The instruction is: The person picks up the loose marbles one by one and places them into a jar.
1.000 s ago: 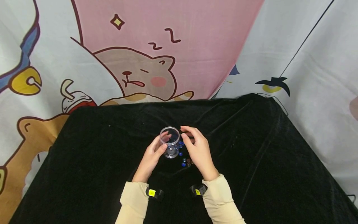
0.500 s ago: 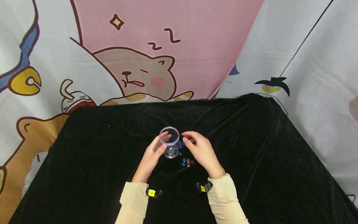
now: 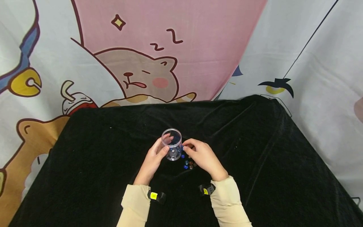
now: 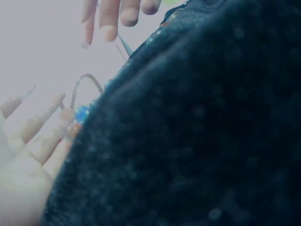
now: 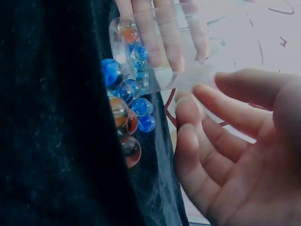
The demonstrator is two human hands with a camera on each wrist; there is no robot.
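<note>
My left hand [image 3: 153, 159] grips a clear plastic jar [image 3: 173, 156] from its left side, fingers behind and thumb in front. The jar stands upright on the black cloth, its mouth uncovered. To the right of it, my right hand [image 3: 204, 156] has its fingertips down beside a blue marble [image 3: 183, 148]. In the right wrist view the right hand [image 5: 235, 141] has loosely bent fingers, with no marble visible between them. Several blue and orange marbles [image 5: 142, 107] lie near the jar. Some show at the jar wall; whether inside or behind it, I cannot tell.
A black velvet cloth [image 3: 113, 179] covers the table. Behind it hangs a printed cartoon curtain [image 3: 204, 37]. A small group of marbles [image 3: 186, 166] lies just in front and to the right of the jar, close to the right hand.
My right hand has lowered from beside the jar's rim towards the marbles at its right, and its forearm has shifted right. My left hand and the jar have stayed put.
</note>
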